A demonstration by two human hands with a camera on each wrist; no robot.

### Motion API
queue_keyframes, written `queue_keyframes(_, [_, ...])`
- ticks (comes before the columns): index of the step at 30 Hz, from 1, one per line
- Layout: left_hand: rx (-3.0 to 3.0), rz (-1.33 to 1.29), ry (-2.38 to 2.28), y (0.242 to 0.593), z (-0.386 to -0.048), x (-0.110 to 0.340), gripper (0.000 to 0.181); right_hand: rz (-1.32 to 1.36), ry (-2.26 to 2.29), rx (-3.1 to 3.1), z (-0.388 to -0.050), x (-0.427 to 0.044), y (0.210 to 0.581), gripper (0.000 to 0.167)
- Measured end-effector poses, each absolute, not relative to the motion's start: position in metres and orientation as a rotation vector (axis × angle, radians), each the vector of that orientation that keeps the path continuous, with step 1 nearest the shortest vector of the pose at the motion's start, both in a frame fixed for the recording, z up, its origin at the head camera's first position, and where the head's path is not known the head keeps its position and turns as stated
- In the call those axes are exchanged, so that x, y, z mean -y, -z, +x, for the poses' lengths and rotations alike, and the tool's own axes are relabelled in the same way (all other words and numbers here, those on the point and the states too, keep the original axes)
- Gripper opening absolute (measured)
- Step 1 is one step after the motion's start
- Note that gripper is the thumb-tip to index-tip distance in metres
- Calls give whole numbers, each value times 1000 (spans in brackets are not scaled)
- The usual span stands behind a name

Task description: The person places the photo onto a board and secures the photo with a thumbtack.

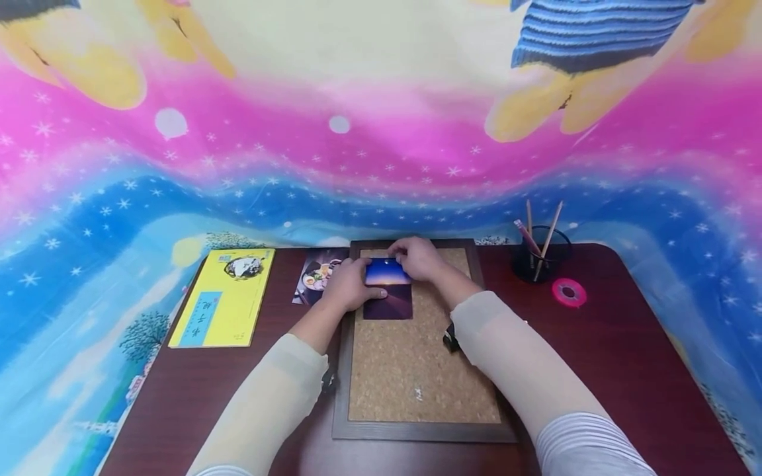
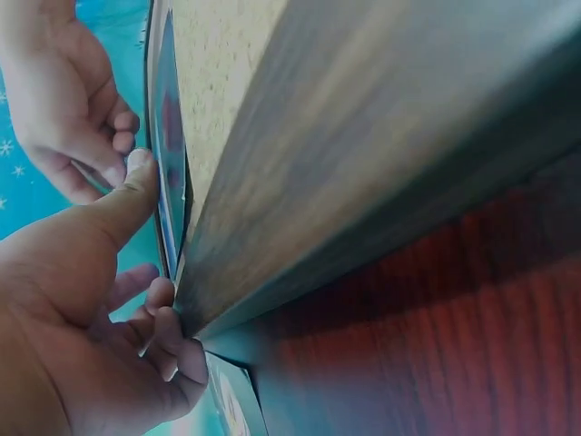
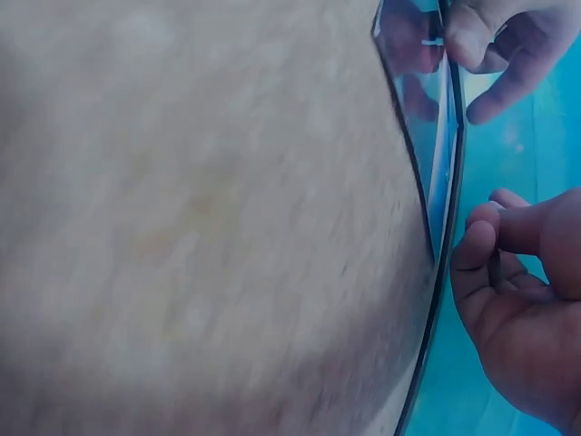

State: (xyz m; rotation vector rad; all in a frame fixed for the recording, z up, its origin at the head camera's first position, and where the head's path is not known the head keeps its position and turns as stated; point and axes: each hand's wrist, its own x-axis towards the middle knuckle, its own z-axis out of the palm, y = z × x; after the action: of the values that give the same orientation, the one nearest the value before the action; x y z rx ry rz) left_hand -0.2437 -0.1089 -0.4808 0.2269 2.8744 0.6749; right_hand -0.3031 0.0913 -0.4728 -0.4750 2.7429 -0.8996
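A photo print (image 1: 388, 303) of a dusk sky above a dark road lies on the upper part of a framed cork board (image 1: 417, 357). My left hand (image 1: 347, 284) rests at the board's left edge, its straight thumb pressing on the photo and its other fingers beside the frame. At the photo's top right is my right hand (image 1: 419, 258), with thumb and index finger brought together. In the right wrist view, a tiny pale bit shows between the fingertips of the right hand (image 3: 522, 282); its kind is hidden. Small clear pieces (image 1: 419, 395) lie low on the cork.
A food photo (image 1: 318, 277) lies left of the board, and a yellow booklet (image 1: 223, 297) farther left. On the right stand a black mesh pen cup (image 1: 538, 258) with pencils and a pink tape roll (image 1: 569, 293). A patterned cloth (image 1: 381, 178) hangs behind the table.
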Motion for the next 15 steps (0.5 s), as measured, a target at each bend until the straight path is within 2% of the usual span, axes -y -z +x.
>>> queue_keyframes(15, [-2900, 184, -865, 477, -233, 136, 78, -561, 915, -2761, -284, -128, 466, 32])
